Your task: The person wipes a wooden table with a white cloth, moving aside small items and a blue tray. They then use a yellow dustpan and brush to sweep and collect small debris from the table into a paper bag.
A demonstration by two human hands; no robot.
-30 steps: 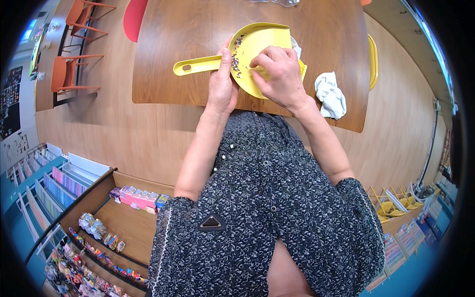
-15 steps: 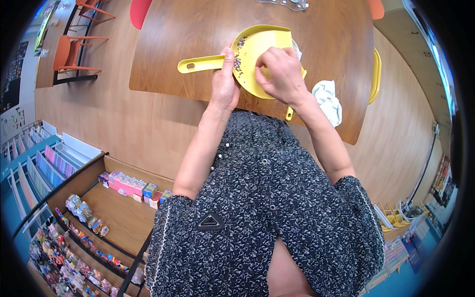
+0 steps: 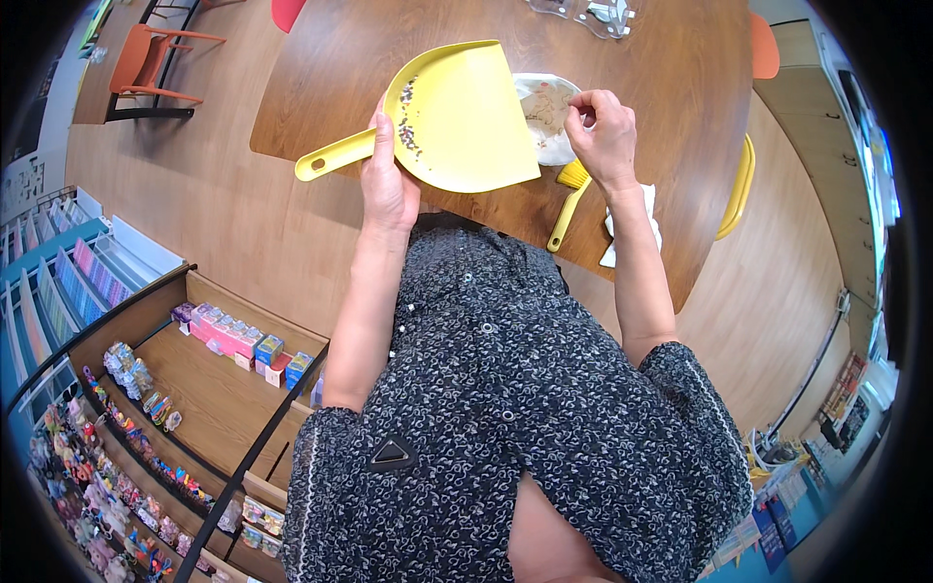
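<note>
My left hand (image 3: 387,180) grips a yellow dustpan (image 3: 465,112) by its left side where the handle joins the pan; small dark and pale bits lie along its curved back. To the right, my right hand (image 3: 603,131) is pinched closed over the edge of a white plate or bowl (image 3: 544,144) with brownish scraps in it; whatever the fingertips hold is too small to make out. A yellow brush (image 3: 566,214) lies below the bowl near the table's front edge, beside a crumpled white cloth (image 3: 651,212), partly behind my right forearm.
The wooden table (image 3: 330,73) has clear plastic items (image 3: 598,15) at its far side and chairs (image 3: 739,185) around it. Orange chairs (image 3: 146,68) stand at another table on the left. Low shelves (image 3: 194,389) with small goods are at lower left; yellow items sit at lower right.
The dustpan and my left hand have shifted left, uncovering the white bowl and brush. My right hand has left the dustpan and moved right over the bowl.
</note>
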